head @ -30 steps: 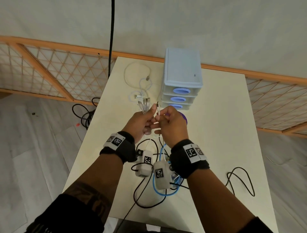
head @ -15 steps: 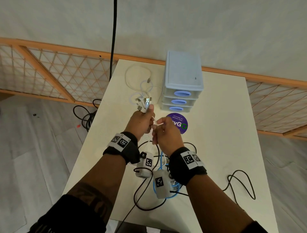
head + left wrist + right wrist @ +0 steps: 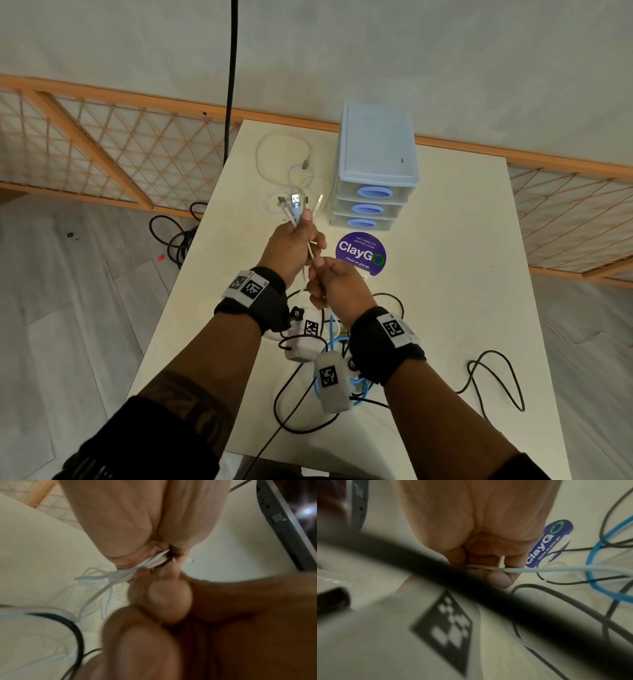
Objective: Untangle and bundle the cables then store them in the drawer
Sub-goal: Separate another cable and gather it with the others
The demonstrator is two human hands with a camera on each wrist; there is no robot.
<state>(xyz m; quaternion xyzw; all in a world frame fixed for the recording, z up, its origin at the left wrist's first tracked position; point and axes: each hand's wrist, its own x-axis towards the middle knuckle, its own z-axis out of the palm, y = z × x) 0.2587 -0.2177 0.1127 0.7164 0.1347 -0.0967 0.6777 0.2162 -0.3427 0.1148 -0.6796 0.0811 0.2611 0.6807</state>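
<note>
Right hand [image 3: 337, 286] dropped lower, pinching white cables [image 3: 310, 255] left hand [image 3: 291, 250] grips; sticker [image 3: 361, 253] uncovered

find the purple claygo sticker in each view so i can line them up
Head: the purple ClayGo sticker lies on the table just in front of the drawer unit, right of the left hand.
Left wrist: not in view.
Right wrist: the sticker is upper right, beside the right hand.
Shared landmark: the blue cable.
</note>
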